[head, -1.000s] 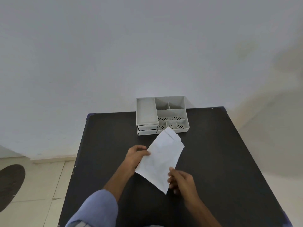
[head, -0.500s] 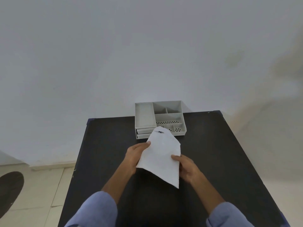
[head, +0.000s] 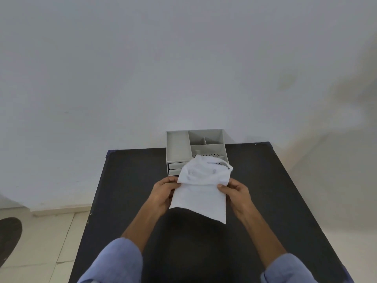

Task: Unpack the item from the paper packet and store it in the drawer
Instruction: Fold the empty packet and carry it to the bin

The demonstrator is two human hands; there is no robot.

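You have the paper packet [head: 201,190] pinched at both side edges, held above the black tabletop [head: 126,180]; your left hand [head: 163,194] and right hand [head: 234,193] are each closed on an edge just below the crumpled, opened mouth; the item inside is hidden. The paper looks light, thin and easily torn; I'd hold it near the mouth and pull gently. The grey organiser [head: 195,148] sits just beyond at the far edge, its drawers [head: 174,168] shut; bare tabletop lies on both sides, so you have room.
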